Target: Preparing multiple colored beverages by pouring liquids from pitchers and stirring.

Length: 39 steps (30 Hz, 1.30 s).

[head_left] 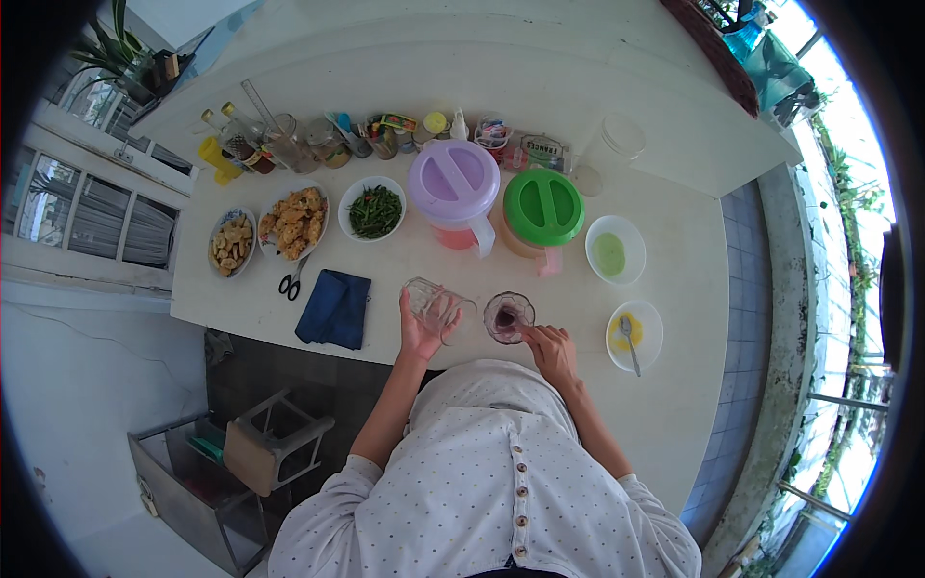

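Note:
My left hand (421,332) is wrapped round a see-through drinking glass (430,298), which is tilted on its side above the table's near edge. My right hand (552,354) has its fingertips at the rim of a scalloped glass bowl (498,328) with a dark patch at its bottom. This bowl is just right of the tilted glass, apart from it. Beyond both hands stand a pitcher with a lilac lid (453,178) and a pitcher with a green lid (542,208). The first holds pink liquid. A folded dark blue cloth (333,308) lies to the left.
Fried food fills two plates (324,189) (252,224) at the left, near black-handled scissors (293,279). Green beans (375,212) sit in a bowl. White bowls at right hold pale green liquid (608,254) and yellow liquid with a spoon (627,332). Bottles (246,144) and jars line the back.

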Each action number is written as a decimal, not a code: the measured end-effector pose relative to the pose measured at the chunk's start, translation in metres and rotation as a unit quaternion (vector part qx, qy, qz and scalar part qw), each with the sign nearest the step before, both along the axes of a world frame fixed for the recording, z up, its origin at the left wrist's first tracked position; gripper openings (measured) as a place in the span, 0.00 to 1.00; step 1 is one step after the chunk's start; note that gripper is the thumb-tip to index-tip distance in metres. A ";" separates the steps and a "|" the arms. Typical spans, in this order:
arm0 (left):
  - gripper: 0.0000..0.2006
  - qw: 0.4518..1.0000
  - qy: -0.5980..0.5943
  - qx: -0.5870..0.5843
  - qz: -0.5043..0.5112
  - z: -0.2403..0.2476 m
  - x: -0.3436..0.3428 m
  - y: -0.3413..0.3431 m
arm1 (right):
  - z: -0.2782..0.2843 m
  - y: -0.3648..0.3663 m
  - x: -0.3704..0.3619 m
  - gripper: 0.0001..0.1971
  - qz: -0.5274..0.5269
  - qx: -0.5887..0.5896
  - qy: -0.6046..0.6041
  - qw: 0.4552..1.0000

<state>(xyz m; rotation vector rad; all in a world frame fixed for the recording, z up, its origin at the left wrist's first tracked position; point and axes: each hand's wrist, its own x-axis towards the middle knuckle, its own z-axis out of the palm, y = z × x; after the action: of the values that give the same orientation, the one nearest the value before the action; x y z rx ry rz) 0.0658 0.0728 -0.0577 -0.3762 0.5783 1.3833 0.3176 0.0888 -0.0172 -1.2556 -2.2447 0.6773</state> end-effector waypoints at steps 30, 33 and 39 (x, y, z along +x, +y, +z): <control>0.27 0.999 0.033 -0.019 0.030 0.029 0.021 0.012 | 0.025 0.000 -0.011 0.19 -0.181 -0.359 0.443 0.802; 0.28 0.998 0.060 -0.007 0.032 0.024 0.022 0.015 | 0.032 -0.002 -0.025 0.19 -0.154 -0.349 0.420 0.823; 0.30 0.997 0.062 0.028 0.034 0.026 0.024 0.018 | 0.029 -0.002 -0.025 0.18 -0.142 -0.382 0.416 0.813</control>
<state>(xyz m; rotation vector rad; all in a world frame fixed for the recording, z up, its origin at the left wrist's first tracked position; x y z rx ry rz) 0.0895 0.0905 -0.0320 -0.2693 0.6323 1.4934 0.2925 0.0868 0.0115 -1.2112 -1.0328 1.7019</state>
